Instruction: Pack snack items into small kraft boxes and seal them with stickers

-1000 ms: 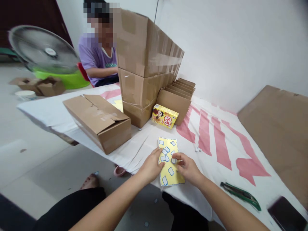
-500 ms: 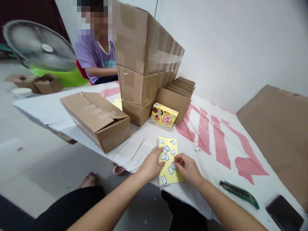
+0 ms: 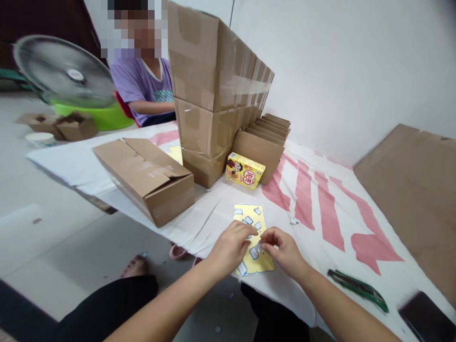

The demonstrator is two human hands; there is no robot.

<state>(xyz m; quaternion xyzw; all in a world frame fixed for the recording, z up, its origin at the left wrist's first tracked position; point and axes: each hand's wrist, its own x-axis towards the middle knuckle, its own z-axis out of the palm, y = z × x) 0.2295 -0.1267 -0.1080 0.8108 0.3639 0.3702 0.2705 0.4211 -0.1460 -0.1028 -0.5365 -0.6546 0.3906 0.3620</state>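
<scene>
On the near edge of the table lies a yellow sheet (image 3: 262, 262) with blue-outlined, rounded white shapes. My left hand (image 3: 231, 247) is over its left side, thumb and forefinger slightly apart and nothing visible between them. Close by on the right, my right hand (image 3: 283, 249) is pinched at the sheet's middle. A small white piece (image 3: 259, 247) shows at its fingertips, partly hidden by them. Both hands cover several of the shapes. Beyond the sheet, a yellow printed box (image 3: 245, 172) leans against cardboard.
Stacked cardboard cartons (image 3: 197, 71) rise behind, with a closed carton (image 3: 142, 166) to the left. A green utility knife (image 3: 358, 289) and dark phone (image 3: 427, 313) lie at right. A person in a purple shirt (image 3: 142, 85) sits behind the cartons near a fan (image 3: 67, 71).
My left hand has moved right and inward over the sheet, covering more shapes. My right hand stays near the middle, and a small white piece now shows raised at its fingertips.
</scene>
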